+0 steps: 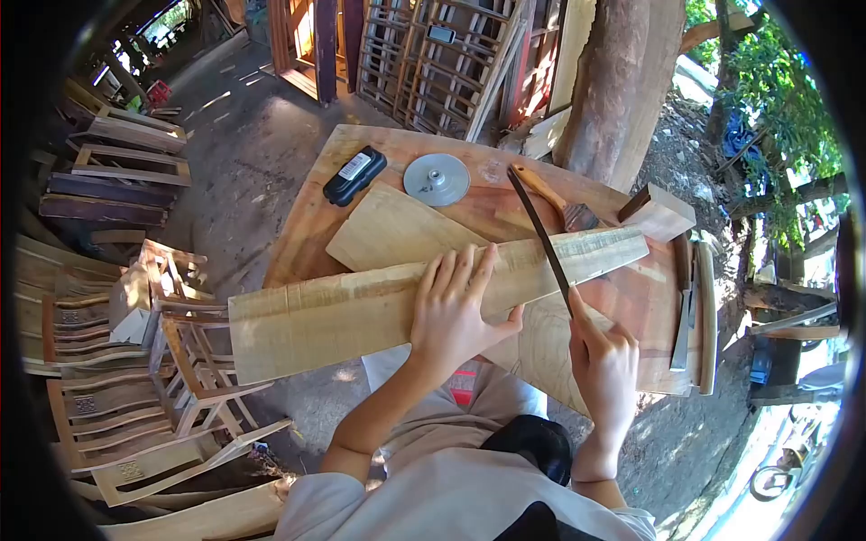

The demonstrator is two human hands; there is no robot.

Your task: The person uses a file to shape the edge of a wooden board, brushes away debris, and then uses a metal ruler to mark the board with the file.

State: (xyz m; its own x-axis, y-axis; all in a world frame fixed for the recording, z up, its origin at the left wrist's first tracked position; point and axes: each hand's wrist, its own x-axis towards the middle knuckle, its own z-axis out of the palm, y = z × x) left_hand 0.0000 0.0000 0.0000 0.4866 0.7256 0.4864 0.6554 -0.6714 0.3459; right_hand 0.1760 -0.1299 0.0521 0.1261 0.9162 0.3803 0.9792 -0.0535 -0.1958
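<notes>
A long pale wooden board (316,325) lies slantwise over the worktable, its left end reaching past the table's edge. My left hand (451,316) rests flat on the board's middle, fingers stretched out and thumb spread to the right. In my right hand (606,365) is a long, narrow dark file (539,225), gripped at its near end. The file crosses over the right part of the board and points away from me, its far tip near a brush (546,194) with a wooden handle. Other pale boards (388,227) lie partly hidden beneath the long one.
On the wooden worktable (293,243) are a black case (354,176), a round metal disc (437,179), a wood block (663,213) and a long metal blade (684,320). Wooden chair frames (185,361) stand at the left. A thick trunk (618,90) rises behind the table.
</notes>
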